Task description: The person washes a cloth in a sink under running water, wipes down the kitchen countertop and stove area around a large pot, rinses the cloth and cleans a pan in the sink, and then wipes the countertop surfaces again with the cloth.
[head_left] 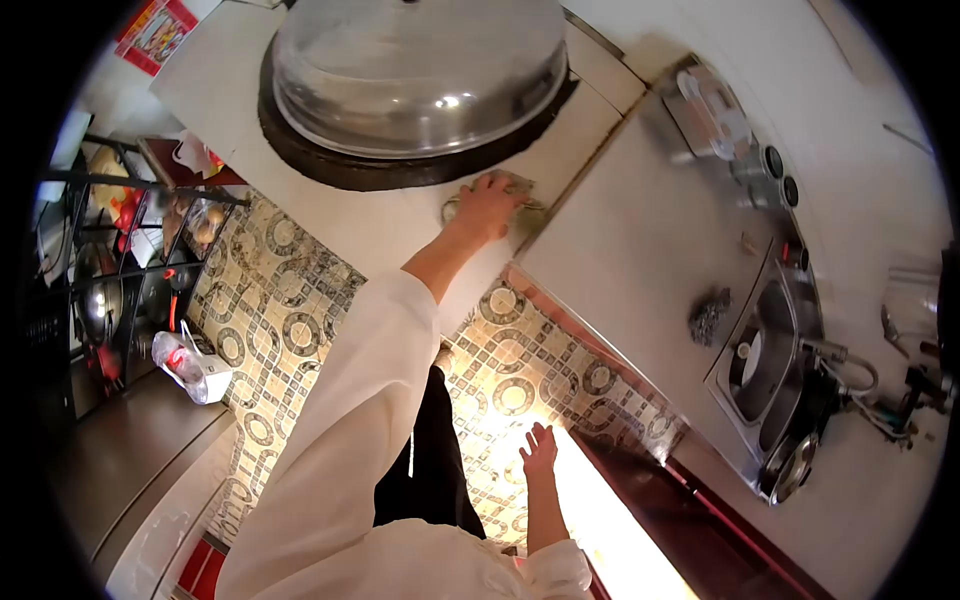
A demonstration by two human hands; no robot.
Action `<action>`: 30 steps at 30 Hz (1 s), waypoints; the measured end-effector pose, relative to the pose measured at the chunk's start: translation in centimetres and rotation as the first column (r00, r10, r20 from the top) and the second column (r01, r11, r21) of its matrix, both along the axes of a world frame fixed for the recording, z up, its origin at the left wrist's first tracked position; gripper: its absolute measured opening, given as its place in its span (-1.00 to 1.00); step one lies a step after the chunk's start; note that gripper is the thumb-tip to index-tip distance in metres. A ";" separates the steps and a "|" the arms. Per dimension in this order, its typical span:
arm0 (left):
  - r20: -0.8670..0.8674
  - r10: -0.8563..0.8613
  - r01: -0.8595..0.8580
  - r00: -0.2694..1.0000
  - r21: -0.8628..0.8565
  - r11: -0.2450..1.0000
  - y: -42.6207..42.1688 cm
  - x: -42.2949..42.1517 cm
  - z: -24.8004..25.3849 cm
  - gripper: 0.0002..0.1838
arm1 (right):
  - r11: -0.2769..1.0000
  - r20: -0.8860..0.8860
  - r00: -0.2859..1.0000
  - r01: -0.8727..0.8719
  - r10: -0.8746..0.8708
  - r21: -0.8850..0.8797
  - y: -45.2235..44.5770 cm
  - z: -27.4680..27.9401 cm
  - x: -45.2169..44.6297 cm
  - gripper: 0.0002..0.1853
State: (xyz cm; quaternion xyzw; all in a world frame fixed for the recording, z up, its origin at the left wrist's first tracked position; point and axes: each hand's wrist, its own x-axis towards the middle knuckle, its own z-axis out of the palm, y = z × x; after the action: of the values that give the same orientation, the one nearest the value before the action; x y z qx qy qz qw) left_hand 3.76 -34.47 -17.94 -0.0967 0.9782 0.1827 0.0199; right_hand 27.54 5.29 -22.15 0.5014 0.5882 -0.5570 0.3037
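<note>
My left hand (488,206) presses down on a greenish, patterned cloth (524,190) on the white tiled stove top (345,222), its fingers bent over the cloth. Just beyond it is a large domed metal lid (420,85), surrounded by a dark rim (340,172). My right hand (540,449) hangs low over the patterned floor, fingers apart and slightly curled, with nothing in it.
On the right, a metal counter (620,220) holds a clear plastic box (710,110), jars (758,165), a dark scouring pad (709,315) and a sink (775,340). A black rack (130,230) with produce and pans stands left, near a white bag (195,368).
</note>
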 end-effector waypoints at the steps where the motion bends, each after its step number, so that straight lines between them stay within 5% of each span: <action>1: 0.008 -0.020 0.020 1.000 0.000 1.000 0.6 0.6 -0.4 -0.45 | 1.000 0.003 1.000 0.017 -0.017 0.006 1.6 -0.2 1.3 -0.38; 3: 0.073 -0.122 0.116 0.990 0.076 0.990 1.5 2.2 -0.2 -0.42 | 0.999 0.001 1.000 0.013 -0.013 0.039 4.8 0.1 4.0 -0.38; 5: 0.222 -0.200 0.210 0.954 -0.022 0.977 1.7 5.2 -0.2 -0.46 | 0.994 0.033 0.999 0.019 -0.023 0.109 7.9 0.1 6.3 -0.38; 9: 0.183 -0.474 0.460 0.861 0.117 0.880 -1.5 12.6 -0.4 -0.63 | 0.981 0.016 0.992 0.123 -0.126 0.152 18.2 -2.4 9.9 -0.57; 10: 0.213 -0.541 0.525 0.814 0.130 0.841 -2.8 14.0 0.9 -0.65 | 0.940 -0.124 0.974 0.218 -0.191 0.264 18.1 0.4 8.7 -0.69; 12: 0.380 -0.627 0.653 0.680 0.075 0.753 -5.7 16.3 2.6 -0.65 | 0.956 -0.351 0.930 0.195 -0.109 0.220 27.3 -1.1 8.7 -0.78; 15: 0.838 -0.457 0.824 0.299 0.015 0.566 -11.1 18.5 2.5 -0.59 | 0.895 -0.679 0.724 0.375 -0.119 0.242 34.4 4.1 5.7 -0.76; 16: 0.835 -0.459 0.834 0.305 -0.001 0.552 -12.4 18.3 3.4 -0.59 | 0.866 -0.732 0.667 0.440 -0.139 0.237 36.5 6.0 4.2 -0.74; 18: 0.857 -0.223 0.305 0.465 0.081 0.949 -14.6 17.9 6.1 -0.62 | 0.847 -0.777 0.614 0.479 -0.137 0.230 41.9 9.5 3.1 -0.69; 19: 0.856 -0.223 0.319 0.467 0.073 0.945 -14.6 17.0 7.8 -0.62 | 0.861 -0.796 0.589 0.469 -0.139 0.197 44.8 10.8 3.4 -0.66; 20: 0.820 -0.179 -0.062 0.544 0.252 0.966 -14.1 15.7 9.6 -0.60 | 0.894 -0.819 0.555 0.428 -0.147 0.130 47.9 11.5 4.3 -0.63; 21: 0.796 -0.105 -0.415 0.596 0.417 0.808 -13.3 14.3 11.2 -0.58 | 0.962 -0.850 0.499 0.271 -0.172 -0.036 52.7 11.1 6.0 -0.59; 23: 0.769 -0.105 -0.742 0.631 0.638 0.208 -10.9 12.5 12.2 -0.54 | 0.631 -0.692 0.690 0.637 -0.212 0.442 45.4 16.9 4.3 -0.50; 24: 0.762 -0.098 -0.755 0.640 0.648 0.099 -7.0 10.8 17.2 -0.63 | 0.611 -0.736 0.639 0.681 -0.225 0.404 42.9 18.8 4.6 -0.45; 25: 0.648 -0.316 -0.696 0.693 0.716 -0.057 -7.3 9.2 14.2 -0.64 | 0.588 -0.779 0.582 0.723 -0.235 0.363 41.4 20.3 5.1 -0.40; 26: 0.414 -0.298 -0.480 0.860 0.855 -0.198 -5.9 8.7 12.1 -0.63 | 0.647 -0.770 0.575 0.704 -0.278 0.292 41.2 21.1 5.7 -0.35; 27: 0.404 -0.325 -0.477 0.855 0.859 -0.186 -3.3 7.1 13.3 -0.63 | 0.659 -0.769 0.558 0.710 -0.311 0.248 40.3 21.9 6.0 -0.35; 29: 0.408 -0.406 -0.561 0.818 0.722 -0.406 4.6 3.9 17.5 -0.63 | 0.629 -0.739 0.530 0.754 -0.416 0.187 40.1 21.9 6.4 -0.36; 30: 0.396 -0.443 -0.570 0.804 0.725 -0.387 8.0 2.6 18.5 -0.63 | 0.651 -0.737 0.524 0.744 -0.428 0.151 40.2 22.0 6.7 -0.37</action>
State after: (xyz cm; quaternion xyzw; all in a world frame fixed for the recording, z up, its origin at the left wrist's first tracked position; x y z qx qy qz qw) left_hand 6.40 -26.48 0.55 -0.1510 0.2876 0.8680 0.3756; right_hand 34.29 45.47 -0.14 0.5064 0.5532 -0.6102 -0.2552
